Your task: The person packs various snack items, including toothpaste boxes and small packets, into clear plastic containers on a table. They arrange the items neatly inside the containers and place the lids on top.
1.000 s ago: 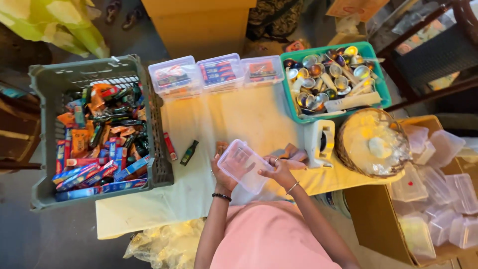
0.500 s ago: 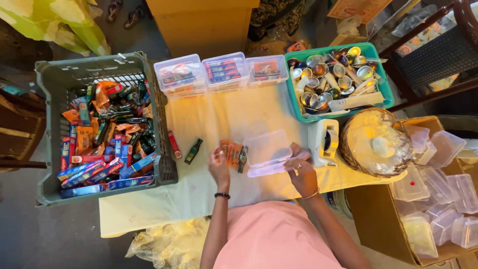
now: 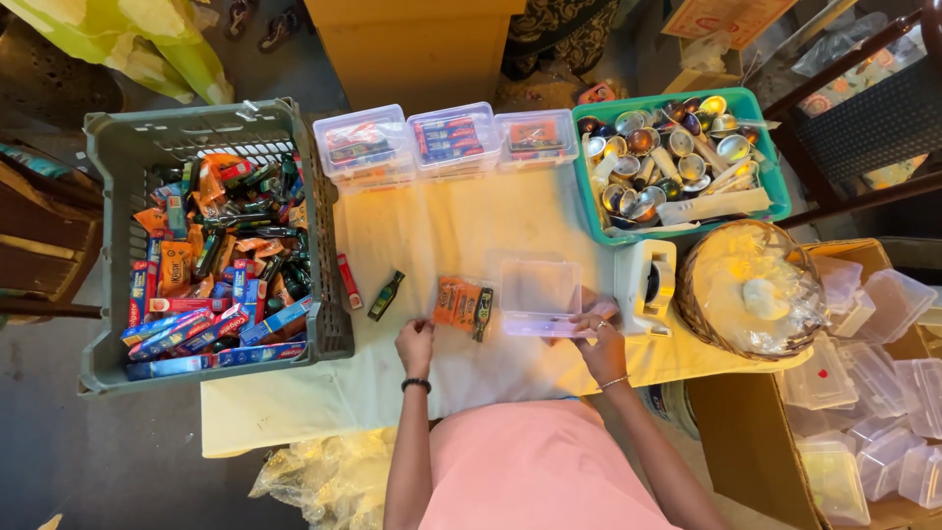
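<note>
On yellow cloth | right hand (image 3: 601, 345) grip grasping clear rectangular plastic box (image 3: 537, 296) | left hand (image 3: 415, 345) released

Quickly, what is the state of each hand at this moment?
Left hand: loosely curled, empty, resting on the cloth near the orange sachets.
Right hand: fingers on the near edge of the clear plastic box.

- Orange sachets (image 3: 459, 302), flat and rectangular, at the counter's centre.
- Small red box (image 3: 349, 282), long and narrow, at nine o'clock of the sachets, beside the grey crate (image 3: 196, 137).
- Blue, red and orange cartons (image 3: 211, 334) piled inside that crate.
- Three clear tubs (image 3: 451, 139) at twelve o'clock, holding red and blue packs.
</note>
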